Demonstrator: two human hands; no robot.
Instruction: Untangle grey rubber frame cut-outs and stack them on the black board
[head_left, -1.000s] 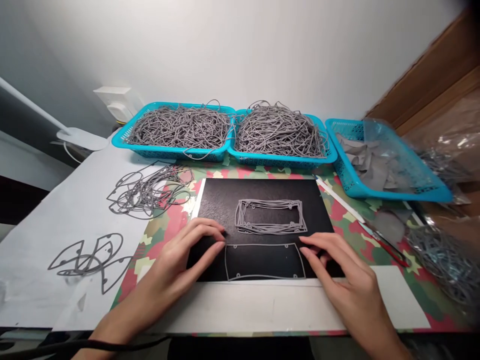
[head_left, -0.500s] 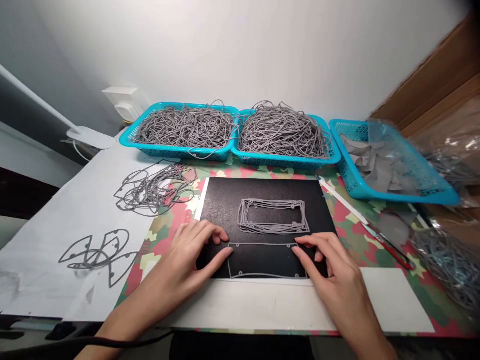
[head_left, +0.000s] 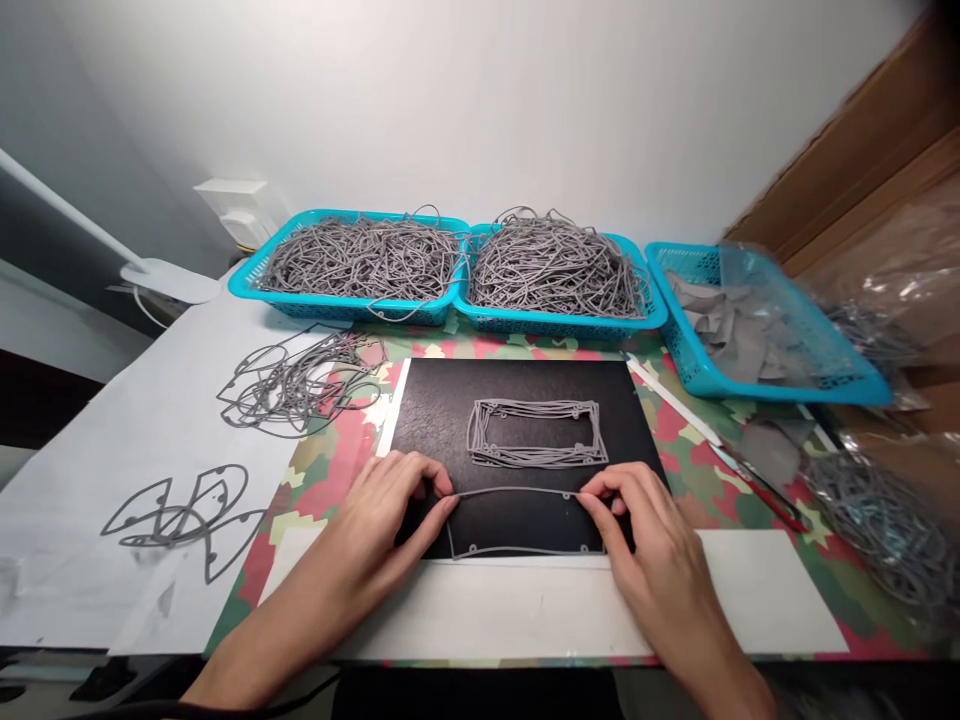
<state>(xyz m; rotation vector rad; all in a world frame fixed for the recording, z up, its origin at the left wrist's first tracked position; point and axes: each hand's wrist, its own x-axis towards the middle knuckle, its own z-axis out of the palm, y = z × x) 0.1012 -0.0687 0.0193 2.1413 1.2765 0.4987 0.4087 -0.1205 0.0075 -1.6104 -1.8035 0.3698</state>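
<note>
One thin grey rectangular gasket lies at the near part of a black board. My left hand pinches its far left corner between thumb and forefinger. At the far right corner, my right hand pinches it the same way. The gasket's far edge bows slightly between the hands, and its near edge rests along the board's near side. Just beyond it, a flat stack of similar grey gaskets sits on the board, touched by neither hand.
Two blue baskets heaped with grey gaskets stand at the back. A third blue basket holds grey sheet pieces. Loose gaskets lie left. A red-handled tool and bagged gaskets are on the right.
Both hands have closed on the gasket's far corners, and its far edge now bows upward. The whole view has shifted slightly.
</note>
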